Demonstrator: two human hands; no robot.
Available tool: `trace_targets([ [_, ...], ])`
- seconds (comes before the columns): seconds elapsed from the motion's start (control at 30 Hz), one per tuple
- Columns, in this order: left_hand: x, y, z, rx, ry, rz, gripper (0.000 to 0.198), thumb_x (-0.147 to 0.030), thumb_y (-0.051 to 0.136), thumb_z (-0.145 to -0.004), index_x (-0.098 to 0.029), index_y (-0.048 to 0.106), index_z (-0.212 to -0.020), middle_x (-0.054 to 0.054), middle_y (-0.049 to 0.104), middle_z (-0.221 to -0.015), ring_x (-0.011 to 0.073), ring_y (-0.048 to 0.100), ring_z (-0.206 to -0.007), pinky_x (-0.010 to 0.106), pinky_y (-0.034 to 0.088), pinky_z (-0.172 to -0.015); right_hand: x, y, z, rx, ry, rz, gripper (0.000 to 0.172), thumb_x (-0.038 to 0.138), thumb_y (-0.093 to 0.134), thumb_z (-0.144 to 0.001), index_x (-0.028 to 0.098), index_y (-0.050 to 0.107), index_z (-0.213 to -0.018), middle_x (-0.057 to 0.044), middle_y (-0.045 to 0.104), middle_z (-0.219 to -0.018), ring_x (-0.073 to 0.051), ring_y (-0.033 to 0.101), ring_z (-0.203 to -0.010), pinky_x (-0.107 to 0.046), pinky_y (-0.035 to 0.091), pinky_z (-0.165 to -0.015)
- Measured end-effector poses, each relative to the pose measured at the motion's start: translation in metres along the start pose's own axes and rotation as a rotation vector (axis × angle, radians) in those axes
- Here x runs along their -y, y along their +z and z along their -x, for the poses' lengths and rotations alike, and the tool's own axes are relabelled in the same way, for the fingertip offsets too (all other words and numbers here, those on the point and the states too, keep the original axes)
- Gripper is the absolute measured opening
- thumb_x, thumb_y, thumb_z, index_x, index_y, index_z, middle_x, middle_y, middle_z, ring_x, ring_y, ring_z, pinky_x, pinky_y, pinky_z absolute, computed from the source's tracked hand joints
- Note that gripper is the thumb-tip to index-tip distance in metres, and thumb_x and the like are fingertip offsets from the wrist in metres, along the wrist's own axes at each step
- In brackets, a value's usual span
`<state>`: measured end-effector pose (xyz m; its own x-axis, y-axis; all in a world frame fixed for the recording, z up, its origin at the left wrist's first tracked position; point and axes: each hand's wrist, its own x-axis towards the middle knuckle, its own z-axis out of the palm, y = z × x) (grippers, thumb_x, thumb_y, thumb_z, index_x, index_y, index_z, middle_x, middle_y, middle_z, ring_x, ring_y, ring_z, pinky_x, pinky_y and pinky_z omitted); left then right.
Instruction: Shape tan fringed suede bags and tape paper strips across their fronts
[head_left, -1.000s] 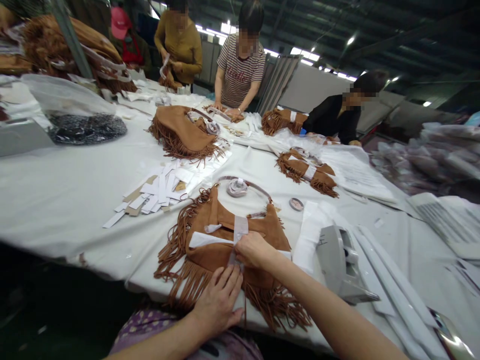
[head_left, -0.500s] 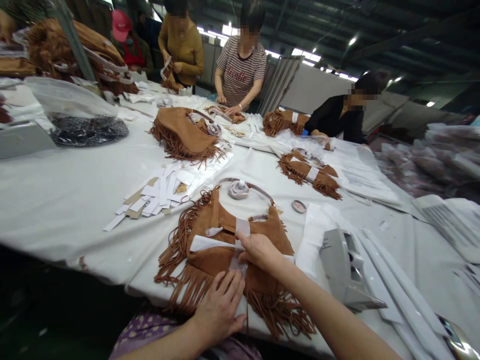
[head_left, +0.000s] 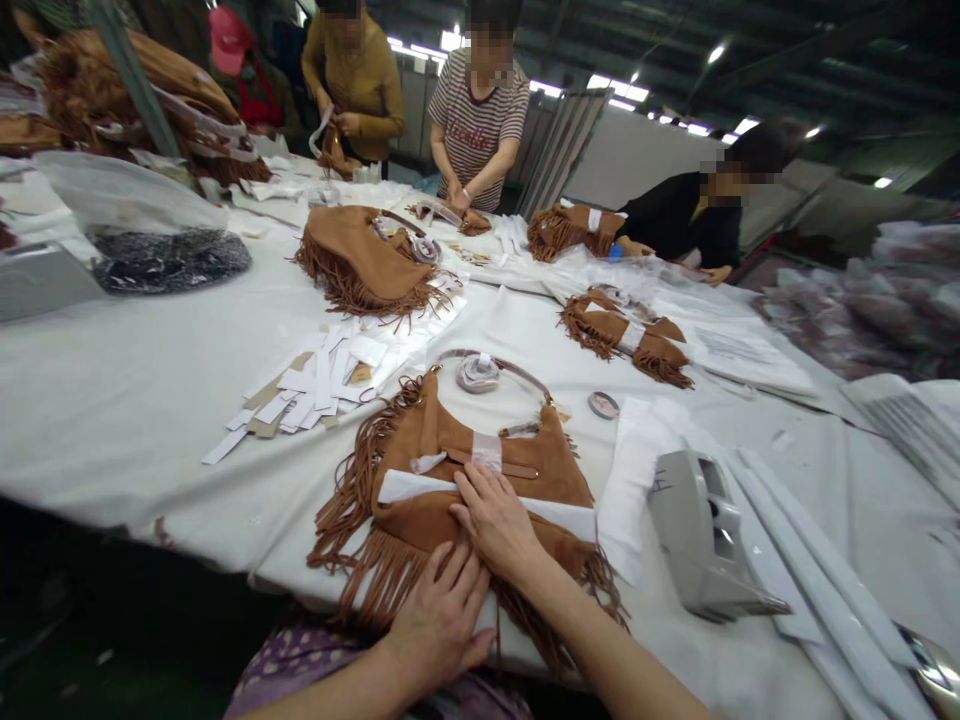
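Note:
In the head view a brown suede handbag (head_left: 566,465) with long fringes lies flat at the table's front edge. A white strip (head_left: 420,487) crosses its front, and a band of clear tape (head_left: 486,450) wraps the middle near the strap tab. My right hand (head_left: 496,522) lies on the middle of the bag, fingers stretched over the strip and the lower end of the tape. Just below it, my left hand (head_left: 442,605) rests open on the bag's lower edge and fringe. A wrapped coil (head_left: 478,373) sits inside the handle loop.
A grey tape dispenser (head_left: 697,530) stands to the right beside long white strips (head_left: 817,560). Paper pieces (head_left: 300,395) are piled left of the bag. Further back lie other fringed bags (head_left: 367,255), and several people work across the table (head_left: 135,400).
My right hand has let go of the tape band and now lies flat lower on the bag, its fingers over the tape. My left hand has stayed nearly in place.

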<state>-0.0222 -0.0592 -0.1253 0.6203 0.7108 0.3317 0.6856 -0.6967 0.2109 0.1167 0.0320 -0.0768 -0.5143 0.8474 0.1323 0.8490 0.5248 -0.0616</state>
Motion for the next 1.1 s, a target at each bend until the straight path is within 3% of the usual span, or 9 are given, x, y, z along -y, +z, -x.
trace_targets([
  [0.13, 0.003, -0.005, 0.003, -0.045, 0.047, 0.04, 0.049, -0.03, 0.046, -0.089, -0.012, 0.045, -0.135, 0.012, 0.052, -0.136, 0.027, 0.04, -0.13, 0.046, 0.028, -0.111, 0.003, 0.012, 0.001, 0.034, 0.035, 0.023, 0.047, 0.041, 0.042, -0.094, 0.022, 0.041, -0.137, -0.012, 0.039, -0.147, -0.027, 0.034, -0.134, -0.046, 0.029, -0.107],
  [0.23, 0.006, -0.004, 0.007, -0.089, 0.068, 0.12, 0.034, -0.019, 0.045, -0.087, -0.014, 0.058, -0.119, 0.011, 0.057, -0.129, 0.0252, 0.043, -0.128, 0.048, 0.031, -0.111, 0.0, 0.016, 0.002, 0.04, 0.061, 0.024, 0.054, 0.045, 0.043, -0.093, 0.022, 0.036, -0.141, -0.014, 0.035, -0.149, -0.028, 0.032, -0.136, -0.048, 0.026, -0.109],
  [0.43, 0.003, 0.007, 0.009, -0.19, 0.033, 0.239, 0.021, -0.019, 0.049, -0.084, -0.018, 0.062, -0.1, 0.01, 0.061, -0.117, 0.0243, 0.049, -0.12, 0.053, 0.032, -0.111, -0.001, 0.019, 0.004, 0.029, 0.089, 0.003, 0.057, 0.048, 0.044, -0.092, 0.024, 0.035, -0.142, -0.015, 0.033, -0.15, -0.029, 0.03, -0.137, -0.049, 0.024, -0.109],
  [0.63, 0.003, 0.007, 0.005, -0.312, 0.058, 0.241, 0.017, -0.016, 0.05, -0.08, -0.017, 0.063, -0.091, 0.008, 0.065, -0.106, 0.0228, 0.056, -0.109, 0.049, 0.038, -0.108, -0.003, 0.019, 0.007, -0.042, 0.066, -0.002, 0.054, 0.044, 0.046, -0.091, 0.022, 0.039, -0.141, -0.015, 0.038, -0.147, -0.028, 0.034, -0.135, -0.047, 0.03, -0.108],
  [0.77, 0.006, 0.004, 0.006, -0.27, 0.077, 0.254, 0.022, -0.012, 0.048, -0.078, -0.016, 0.063, -0.093, 0.009, 0.066, -0.107, 0.0229, 0.056, -0.111, 0.049, 0.038, -0.108, 0.0, 0.015, 0.01, -0.144, 0.072, -0.053, 0.046, 0.034, 0.044, -0.093, 0.019, 0.044, -0.137, -0.014, 0.049, -0.139, -0.026, 0.043, -0.13, -0.045, 0.037, -0.106],
  [0.93, 0.015, 0.002, 0.008, -0.176, 0.15, 0.258, 0.034, -0.007, 0.046, -0.073, -0.017, 0.063, -0.1, 0.012, 0.063, -0.117, 0.0242, 0.053, -0.119, 0.047, 0.041, -0.106, 0.016, 0.007, 0.047, -0.462, 0.121, -0.301, 0.04, 0.021, 0.043, -0.092, 0.017, 0.05, -0.131, -0.011, 0.061, -0.125, -0.023, 0.054, -0.119, -0.042, 0.047, -0.1],
  [1.03, 0.022, 0.001, 0.014, -0.268, 0.211, 0.224, 0.035, -0.004, 0.046, -0.073, -0.018, 0.063, -0.101, 0.011, 0.067, -0.11, 0.0228, 0.06, -0.111, 0.04, 0.05, -0.098, 0.036, 0.006, 0.091, -0.524, 0.284, -0.612, 0.03, 0.026, 0.048, -0.09, 0.021, 0.064, -0.115, -0.008, 0.069, -0.106, -0.022, 0.064, -0.101, -0.035, 0.053, -0.09],
  [1.1, 0.029, -0.003, 0.021, -0.356, 0.194, 0.212, 0.035, -0.003, 0.048, -0.076, -0.02, 0.062, -0.103, 0.009, 0.069, -0.105, 0.0213, 0.063, -0.105, 0.034, 0.053, -0.092, 0.052, 0.007, 0.12, -0.383, 0.612, -0.901, 0.027, 0.036, 0.047, -0.091, 0.023, 0.07, -0.098, -0.006, 0.071, -0.09, -0.02, 0.066, -0.085, -0.031, 0.056, -0.079],
])
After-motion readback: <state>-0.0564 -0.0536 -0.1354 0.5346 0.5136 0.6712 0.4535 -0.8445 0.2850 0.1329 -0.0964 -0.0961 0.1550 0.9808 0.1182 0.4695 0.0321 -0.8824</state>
